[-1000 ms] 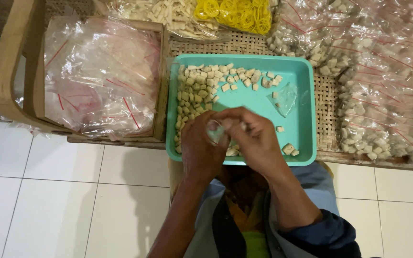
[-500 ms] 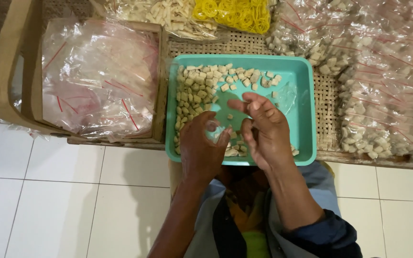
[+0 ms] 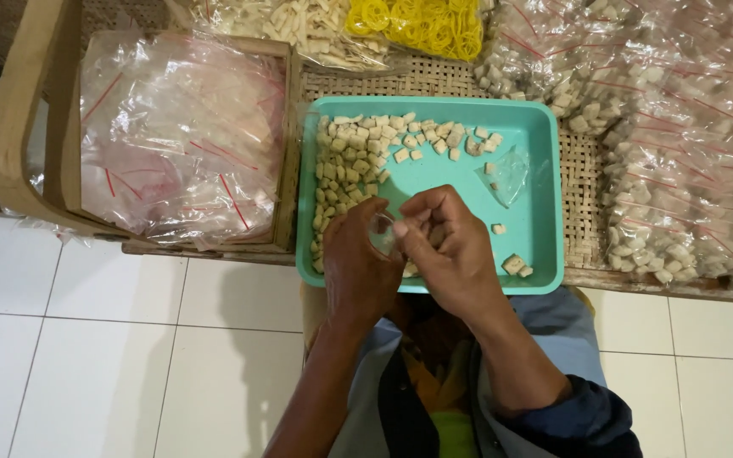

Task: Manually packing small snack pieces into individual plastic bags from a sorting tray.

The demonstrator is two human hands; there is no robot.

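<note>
Two bare hands meet over the near edge of a shallow teal plastic tray (image 3: 536, 127), pinching between them a small clear plastic bag (image 3: 381, 234). The left hand (image 3: 358, 267) has its fingers curled around the bag from the left, closed on it, and the right hand (image 3: 447, 250) has its fingertips bunched at the bag's mouth, touching the plastic; whether they also hold a piece cannot be made out. The bag sits just above the tray's front left part, between the two thumbs.

In the tray lie many small pale cube-shaped snack pieces (image 3: 354, 157), heaped thickly along the left wall and across the far edge, with a few loose ones near the right front corner. A second, empty clear plastic bag (image 3: 509, 172) lies crumpled on the tray's bare right half, apart from the hands.

The tray rests on a woven rattan tabletop (image 3: 443, 80). Just left of it stands a wooden box (image 3: 286, 153) filled with a pile of clear bags with red seal strips (image 3: 171, 136). Beyond the tray are a heap of yellow rubber bands (image 3: 417, 24) and pale stick-shaped snacks under plastic (image 3: 316, 25). To the right, many filled and sealed bags of the pale pieces (image 3: 680, 127) are piled up. Below, a white tiled floor (image 3: 86, 356) shows.
</note>
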